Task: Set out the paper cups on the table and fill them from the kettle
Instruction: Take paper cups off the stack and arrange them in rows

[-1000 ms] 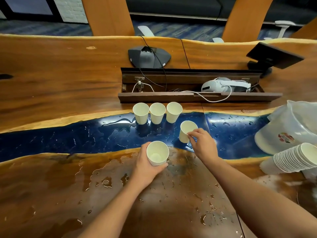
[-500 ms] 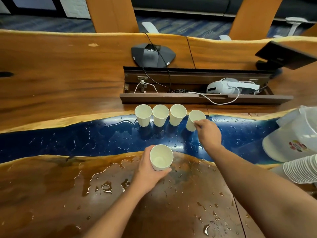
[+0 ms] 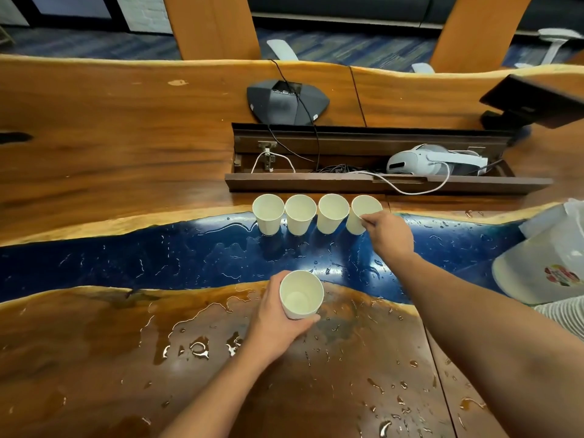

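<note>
The right hand (image 3: 390,236) pinches the near rim of a small cream paper cup (image 3: 361,214), thumb and fingertips closed on its lip. A second ago this cup stood apart, nearer the person on the blue resin strip; now it sits at the right end of a row, just beside three matching cream paper cups (image 3: 300,214) along the far edge of the strip, in front of the dark wooden cable tray (image 3: 379,181). That makes four placed, though the fingers have not yet let go.

The left hand (image 3: 278,317) wraps round a fifth cream paper cup (image 3: 301,294), held over the wet brown wooden table (image 3: 94,358) much where it was before; it probably goes down next.

The white plastic kettle (image 3: 550,263) waits at the right edge, above a ribbed stack of spare paper cups (image 3: 565,314). Pouring has not begun.
</note>
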Demonstrator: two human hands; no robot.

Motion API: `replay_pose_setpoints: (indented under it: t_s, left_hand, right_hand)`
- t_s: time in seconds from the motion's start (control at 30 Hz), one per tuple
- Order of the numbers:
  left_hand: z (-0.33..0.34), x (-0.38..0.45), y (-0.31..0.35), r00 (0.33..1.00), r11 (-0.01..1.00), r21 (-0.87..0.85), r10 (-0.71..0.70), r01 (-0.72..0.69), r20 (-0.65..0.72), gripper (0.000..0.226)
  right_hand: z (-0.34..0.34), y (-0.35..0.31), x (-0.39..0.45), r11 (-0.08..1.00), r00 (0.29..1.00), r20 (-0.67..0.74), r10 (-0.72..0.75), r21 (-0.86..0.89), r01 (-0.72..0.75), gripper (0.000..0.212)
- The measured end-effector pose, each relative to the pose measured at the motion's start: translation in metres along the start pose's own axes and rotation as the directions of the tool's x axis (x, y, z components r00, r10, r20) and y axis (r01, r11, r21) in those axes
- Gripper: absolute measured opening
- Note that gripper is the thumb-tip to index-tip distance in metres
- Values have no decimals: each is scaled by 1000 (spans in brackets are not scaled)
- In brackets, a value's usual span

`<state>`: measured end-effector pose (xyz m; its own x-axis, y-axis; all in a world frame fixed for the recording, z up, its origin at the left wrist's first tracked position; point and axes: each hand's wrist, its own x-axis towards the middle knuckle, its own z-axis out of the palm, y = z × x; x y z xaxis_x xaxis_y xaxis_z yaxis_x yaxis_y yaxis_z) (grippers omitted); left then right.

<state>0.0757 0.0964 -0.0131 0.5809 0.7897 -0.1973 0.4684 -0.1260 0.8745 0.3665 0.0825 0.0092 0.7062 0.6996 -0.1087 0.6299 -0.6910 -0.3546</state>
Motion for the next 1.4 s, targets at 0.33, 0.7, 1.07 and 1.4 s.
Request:
replay_pose_setpoints:
  t_s: [0.33,0.7,1.07,1.4]
  left_hand:
    - [-3,0,4,999,1000,2,-24,24,36,93]
    - [-13,-1,-3,990,999,-1,-47,47,132,84]
    - [-7,2,-8,990,998,-10,-59,61,131,86]
    - [-2,2,-11,989,998,-35,-44,50,140,87]
  right_hand:
    - [-4,-1,5,1000,997,72,15,20,-17,36]
    - [-4,-1,7,999,999,23,-22,-27,23,34]
    - [-1,-2,13,998,997,44,-59,7,59,27]
    - [-22,-31,-27,972,989,-110,-101,199,121,61]
